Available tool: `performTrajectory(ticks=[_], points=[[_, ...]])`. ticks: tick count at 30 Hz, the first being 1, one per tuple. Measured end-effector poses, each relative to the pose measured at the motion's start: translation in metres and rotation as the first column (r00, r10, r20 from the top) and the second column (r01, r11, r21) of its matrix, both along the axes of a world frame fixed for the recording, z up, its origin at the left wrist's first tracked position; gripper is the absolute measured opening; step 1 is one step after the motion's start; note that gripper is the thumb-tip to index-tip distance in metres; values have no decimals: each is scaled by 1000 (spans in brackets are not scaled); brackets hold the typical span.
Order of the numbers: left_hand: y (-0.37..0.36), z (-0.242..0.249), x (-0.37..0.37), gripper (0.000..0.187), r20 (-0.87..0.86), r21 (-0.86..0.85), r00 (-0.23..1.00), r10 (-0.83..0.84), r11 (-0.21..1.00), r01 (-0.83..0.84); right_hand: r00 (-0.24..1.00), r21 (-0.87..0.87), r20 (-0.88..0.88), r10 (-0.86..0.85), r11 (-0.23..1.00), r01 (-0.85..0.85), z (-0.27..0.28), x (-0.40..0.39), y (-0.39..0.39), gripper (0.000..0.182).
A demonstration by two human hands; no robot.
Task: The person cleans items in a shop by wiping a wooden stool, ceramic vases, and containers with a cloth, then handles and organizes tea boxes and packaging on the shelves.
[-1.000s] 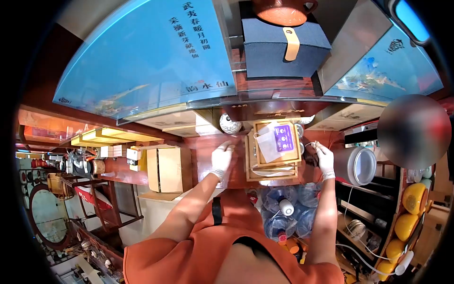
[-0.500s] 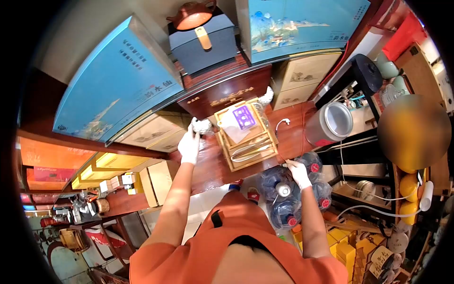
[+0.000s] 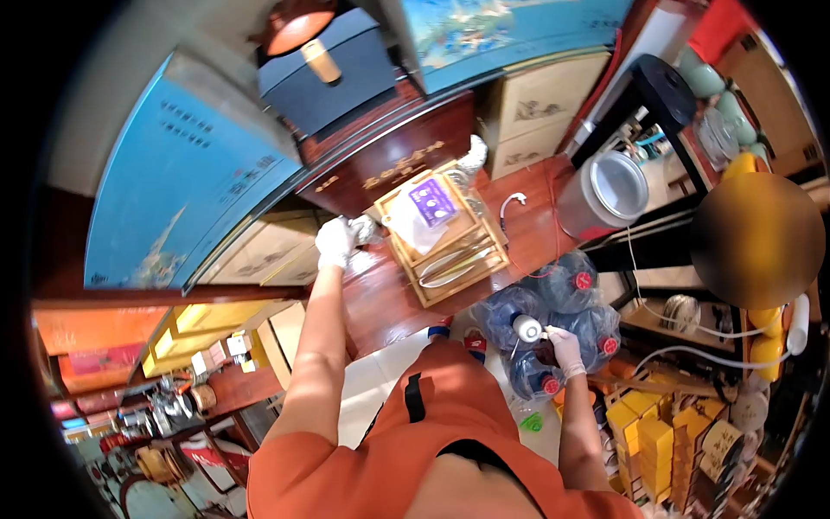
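Note:
My left hand, in a white glove, is rounded with its fingers curled in, and blur hides what they close on. Right beside its fingertips is a crumpled-looking silvery-white thing, at the left side of a wooden tray. In the tray lie a purple-printed card, pale sheets and long slim tools. My right hand, also white-gloved, is over large clear water bottles. Its fingers are pinched around something small and pale, too blurred to name, close to a white bottle top.
A dark blue box with a brown teapot stands above the wooden counter, between large light blue boxes. At the right are a metal canister and a white cable. Yellow boxes stand lower right.
My right hand has moved down and right from the tray's lower corner to the bottles. My left hand has moved up and left and looks more curled. The camera view has shifted and tilted.

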State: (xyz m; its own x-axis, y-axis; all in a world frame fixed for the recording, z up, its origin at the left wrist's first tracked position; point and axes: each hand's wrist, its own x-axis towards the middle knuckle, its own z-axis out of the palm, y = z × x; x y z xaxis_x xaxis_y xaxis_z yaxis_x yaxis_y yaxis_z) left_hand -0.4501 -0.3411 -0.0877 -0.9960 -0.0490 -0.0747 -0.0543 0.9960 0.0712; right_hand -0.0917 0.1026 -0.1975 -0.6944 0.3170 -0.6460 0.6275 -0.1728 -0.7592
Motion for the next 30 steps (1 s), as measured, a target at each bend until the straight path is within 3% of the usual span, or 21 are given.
performTrajectory(ticks=[3,7,11,14,20,25,28,30], points=[[-7,-9,1,43,-76,17,995,-59,998,60,991,241,8,131,962,-129,-11,5,-11,24],[-8,-21,2,39,-136,23,990,-29,999,33,973,347,20,228,911,-221,-11,5,-28,24],[-5,-19,2,38,-151,23,987,46,999,-43,982,213,58,178,959,-187,-15,8,-37,24],[0,-14,-1,38,-184,36,979,87,996,-81,974,232,85,209,947,-223,-19,16,-37,27],[-5,-16,-2,40,-139,51,986,90,995,-84,932,476,60,357,811,-340,-12,9,-31,26],[-4,-16,0,36,-172,82,981,92,993,-79,963,393,-11,270,887,-244,3,-8,-36,29],[0,-14,0,36,-172,105,979,114,990,-97,957,458,-121,264,870,-182,16,-38,-39,34],[-3,-17,-1,37,-151,109,983,107,990,-91,896,689,-4,445,651,-320,9,-67,-34,40]])
